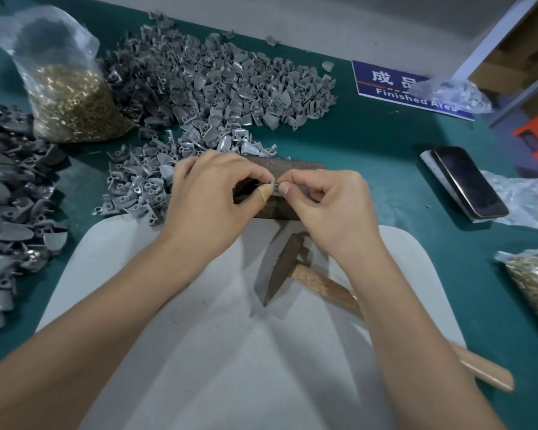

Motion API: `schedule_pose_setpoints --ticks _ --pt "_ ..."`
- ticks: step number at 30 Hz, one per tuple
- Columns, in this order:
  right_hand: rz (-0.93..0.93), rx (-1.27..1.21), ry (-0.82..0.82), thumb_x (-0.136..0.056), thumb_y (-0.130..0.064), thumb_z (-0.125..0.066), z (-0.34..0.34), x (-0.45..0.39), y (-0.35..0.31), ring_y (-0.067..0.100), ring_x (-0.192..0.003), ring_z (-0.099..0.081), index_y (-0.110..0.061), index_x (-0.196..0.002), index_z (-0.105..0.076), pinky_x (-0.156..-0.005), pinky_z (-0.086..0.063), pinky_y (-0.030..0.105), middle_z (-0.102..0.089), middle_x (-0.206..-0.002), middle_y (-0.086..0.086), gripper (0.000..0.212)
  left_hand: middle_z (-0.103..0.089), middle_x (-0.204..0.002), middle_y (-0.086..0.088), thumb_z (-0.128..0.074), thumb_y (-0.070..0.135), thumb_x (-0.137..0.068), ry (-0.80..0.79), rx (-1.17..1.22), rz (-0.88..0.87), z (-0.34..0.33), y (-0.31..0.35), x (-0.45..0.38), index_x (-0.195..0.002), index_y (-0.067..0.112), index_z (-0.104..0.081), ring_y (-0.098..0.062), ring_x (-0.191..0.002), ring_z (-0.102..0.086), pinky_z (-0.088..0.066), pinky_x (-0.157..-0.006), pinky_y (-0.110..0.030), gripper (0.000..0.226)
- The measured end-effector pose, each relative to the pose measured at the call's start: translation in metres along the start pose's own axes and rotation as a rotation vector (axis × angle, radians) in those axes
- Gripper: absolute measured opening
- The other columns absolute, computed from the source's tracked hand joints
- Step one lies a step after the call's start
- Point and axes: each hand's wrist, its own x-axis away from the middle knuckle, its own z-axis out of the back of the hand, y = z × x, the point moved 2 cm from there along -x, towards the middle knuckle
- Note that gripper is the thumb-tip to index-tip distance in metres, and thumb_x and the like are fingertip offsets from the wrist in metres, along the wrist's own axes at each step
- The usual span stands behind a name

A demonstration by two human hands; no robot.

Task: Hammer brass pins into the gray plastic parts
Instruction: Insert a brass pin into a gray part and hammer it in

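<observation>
Pins and parts in bulk remain: a heap of gray plastic parts (218, 88) lies beyond my left hand (212, 200), with a bag of brass pins (72, 103) further left, so I judge most of the work undone. Both hands meet over a dark block (292, 169); my left fingertips pinch a small gray part (271, 183), and my right hand (326, 203) pinches what seems a pin against it. Hammer (292, 268) lies idle just under my right wrist.
</observation>
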Motion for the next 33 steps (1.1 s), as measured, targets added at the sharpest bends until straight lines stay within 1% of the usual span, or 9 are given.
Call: schedule_pose_setpoints --ticks 5,9,12,16,18,21,27,30,33 --pt "-0.03 -0.058 0.012 -0.089 -0.031 -0.072 0.0 0.002 0.0 0.013 -0.052 -0.034 -0.032 -0.086 -0.078 -0.058 -0.029 0.028 -0.043 -0.05 -0.015 0.007 -0.067 -0.101 0.023 -0.068 0.044 -0.093 -0.005 0.01 0.004 0.0 -0.002 -0.001 -0.099 0.041 -0.072 -0.005 -0.107 -0.052 -0.034 -0.102 -0.041 0.008" --pt "-0.054 -0.058 -0.058 -0.088 -0.034 -0.068 -0.001 -0.002 -0.001 0.014 -0.057 -0.033 -0.033 -0.083 -0.076 -0.06 -0.034 0.031 -0.037 -0.05 -0.005 0.01 -0.067 -0.103 0.021 -0.068 0.042 -0.093 -0.008 0.017 0.009 -0.002 0.0 -0.001 -0.1 0.041 -0.073 -0.007 -0.107 -0.052 -0.033 -0.1 -0.039 0.008" --pt "-0.075 -0.058 -0.089 -0.089 -0.034 -0.069 0.001 -0.004 -0.002 0.014 -0.057 -0.033 -0.033 -0.081 -0.076 -0.062 -0.034 0.032 -0.037 -0.049 -0.006 0.01 -0.068 -0.103 0.02 -0.069 0.041 -0.093 -0.003 0.041 0.019 -0.002 0.001 0.0 -0.099 0.041 -0.073 -0.007 -0.108 -0.052 -0.033 -0.1 -0.039 0.008" --pt "-0.049 0.056 -0.084 -0.09 -0.034 -0.067 0.004 -0.004 -0.006 0.014 -0.054 -0.038 -0.037 -0.081 -0.074 -0.059 -0.03 0.029 -0.048 -0.054 -0.014 0.011 -0.069 -0.1 0.017 -0.072 0.037 -0.092 -0.009 0.11 0.024 -0.001 0.0 0.0 -0.099 0.04 -0.076 -0.011 -0.106 -0.056 -0.041 -0.102 -0.051 0.009" --pt "-0.037 0.153 -0.067 -0.088 -0.036 -0.065 0.005 -0.004 -0.01 0.014 -0.057 -0.042 -0.039 -0.087 -0.072 -0.055 -0.03 0.029 -0.052 -0.06 -0.017 0.008 -0.07 -0.099 0.017 -0.073 0.036 -0.091 -0.02 0.143 0.031 -0.001 -0.002 -0.001 -0.099 0.039 -0.076 -0.011 -0.106 -0.056 -0.042 -0.101 -0.051 0.009" --pt "-0.039 0.197 -0.063 -0.087 -0.037 -0.064 0.006 -0.006 -0.013 0.014 -0.056 -0.043 -0.039 -0.088 -0.072 -0.053 -0.028 0.029 -0.051 -0.058 -0.021 0.009 -0.07 -0.099 0.018 -0.073 0.037 -0.091 -0.023 0.159 0.038 -0.001 -0.003 -0.002 -0.1 0.04 -0.077 -0.009 -0.105 -0.056 -0.042 -0.101 -0.051 0.01" --pt "0.003 0.288 -0.021 -0.087 -0.036 -0.062 0.004 -0.005 -0.018 0.017 -0.07 -0.047 -0.039 -0.09 -0.072 -0.056 -0.031 0.029 -0.051 -0.058 -0.009 0.011 -0.072 -0.095 0.015 -0.076 0.031 -0.09 -0.015 0.192 0.022 -0.002 -0.005 -0.003 -0.098 0.034 -0.079 -0.012 -0.1 -0.061 -0.045 -0.097 -0.048 0.01" --pt "-0.038 0.19 -0.05 -0.087 -0.036 -0.063 0.003 -0.006 -0.013 0.016 -0.059 -0.041 -0.04 -0.082 -0.072 -0.054 -0.027 0.028 -0.051 -0.056 -0.019 0.01 -0.073 -0.094 0.015 -0.076 0.032 -0.09 -0.016 0.198 0.017 -0.001 -0.005 -0.004 -0.098 0.033 -0.08 -0.012 -0.098 -0.062 -0.047 -0.095 -0.045 0.009" --pt "-0.065 0.033 -0.079 -0.088 -0.032 -0.067 0.002 -0.006 -0.006 0.014 -0.051 -0.036 -0.038 -0.07 -0.068 -0.058 -0.03 0.028 -0.048 -0.051 -0.019 0.019 -0.073 -0.095 0.016 -0.075 0.037 -0.09 -0.021 0.195 0.014 -0.002 -0.007 -0.005 -0.098 0.033 -0.08 -0.011 -0.1 -0.063 -0.047 -0.096 -0.047 0.01"
